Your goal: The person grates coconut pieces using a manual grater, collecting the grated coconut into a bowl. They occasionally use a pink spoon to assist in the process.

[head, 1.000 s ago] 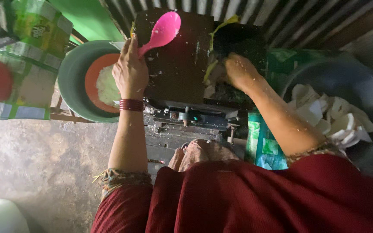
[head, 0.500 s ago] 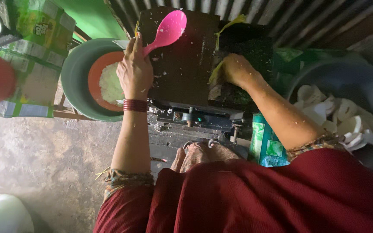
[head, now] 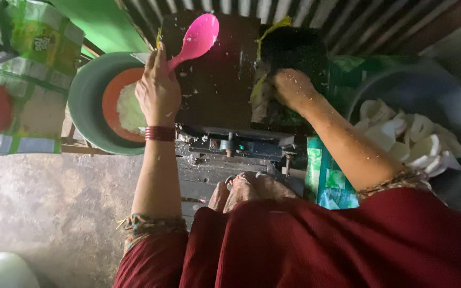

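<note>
One dark machine (head: 214,80) stands against corrugated wall (head: 348,21).

Two hands are at work: the left hand (head: 158,90) at eleven o'clock, the right hand (head: 293,88) at one. One pink spoon (head: 196,38) stands at twelve. One green basin (head: 89,101) sits at ten, with one orange dish (head: 112,98) inside. One dark bowl (head: 433,90) at two holds white pieces (head: 412,138), too heaped to count. One machine (head: 225,80). One red bangle (head: 159,133).
</note>
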